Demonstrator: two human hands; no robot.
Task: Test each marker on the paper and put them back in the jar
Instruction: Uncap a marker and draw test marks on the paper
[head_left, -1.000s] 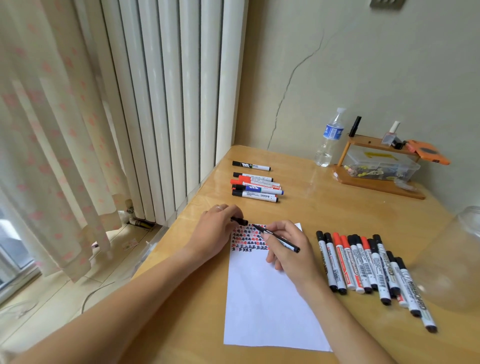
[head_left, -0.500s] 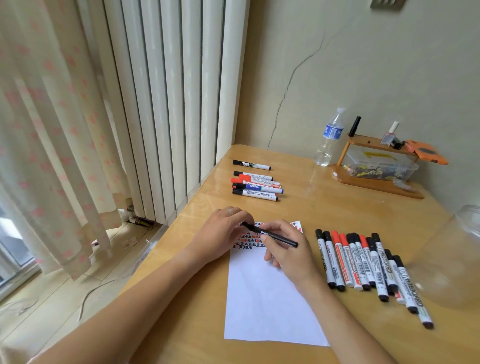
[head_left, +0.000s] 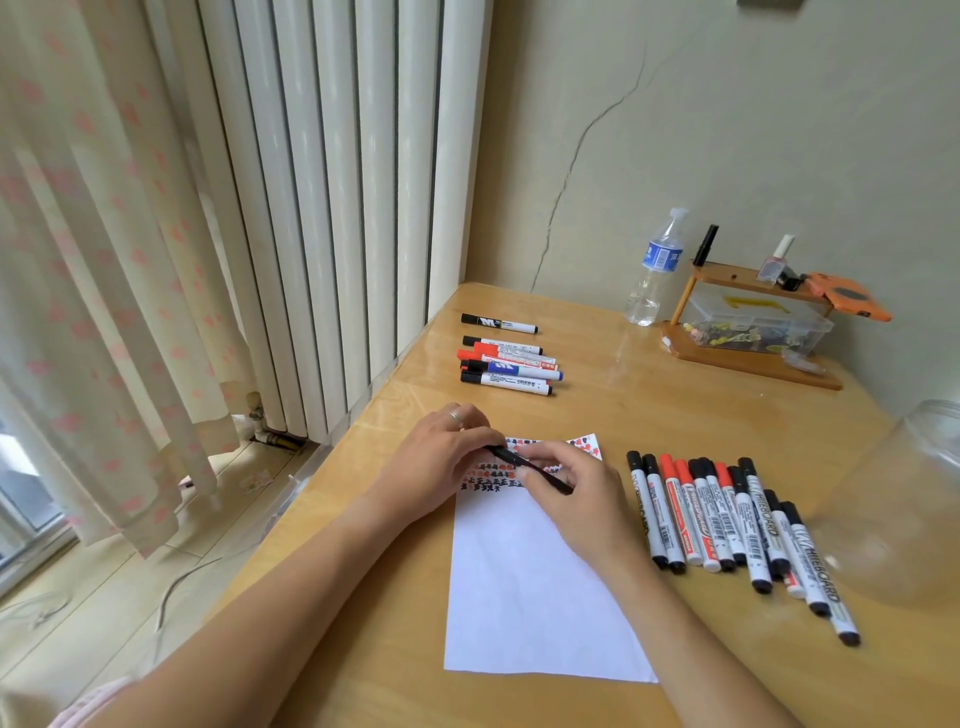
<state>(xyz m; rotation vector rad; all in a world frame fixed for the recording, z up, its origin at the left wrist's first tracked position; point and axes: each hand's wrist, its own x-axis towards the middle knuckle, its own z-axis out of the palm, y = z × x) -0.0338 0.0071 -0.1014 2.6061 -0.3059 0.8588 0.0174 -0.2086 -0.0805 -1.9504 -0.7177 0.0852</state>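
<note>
Reading "WHITEBOARD" on a marker; both hands hold a pen.

Two bare forearms in view, no sleeves over them up to frame edge. Left hand: thin silver ring on one finger, plain band, no stone visible. Right hand: no ring, no watch, no bracelet showing. Wrists bare on both sides. Nails short, unpainted as far as can be told. Bottom left corner: scrap of pale pink ribbed fabric, likely garment edge near left upper arm; blurred, cut and kind unclear.
</note>
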